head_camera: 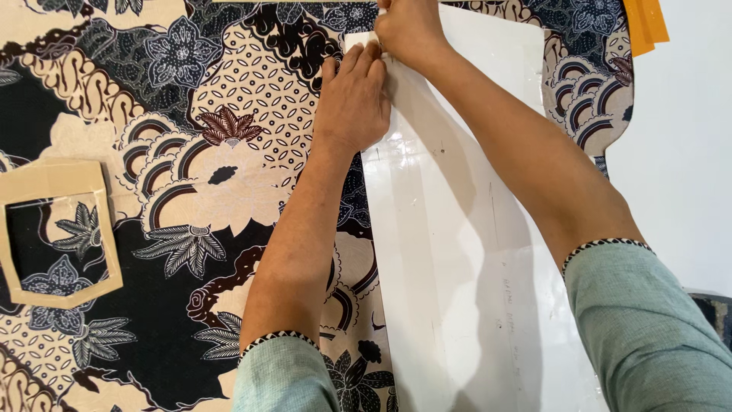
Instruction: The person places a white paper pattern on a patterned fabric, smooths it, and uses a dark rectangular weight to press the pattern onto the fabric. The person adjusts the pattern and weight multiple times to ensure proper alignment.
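A large white glossy pattern sheet [465, 252] lies on a patterned cloth [198, 152] printed with black, cream and brown flowers. My left hand [352, 95] rests flat, fingers together, pressing the sheet's upper left edge where it meets the cloth. My right hand [408, 29] is at the sheet's top left corner, fingers curled down on the edge; its fingertips are hidden by the frame's top edge. Both arms reach forward in pale green sleeves with black and white trim.
A cardboard pocket-shaped frame template [57, 233] lies on the cloth at the left. An orange strip [646, 27] shows at the top right corner. A white surface [679, 152] runs along the right, beyond the cloth's curved cut edge.
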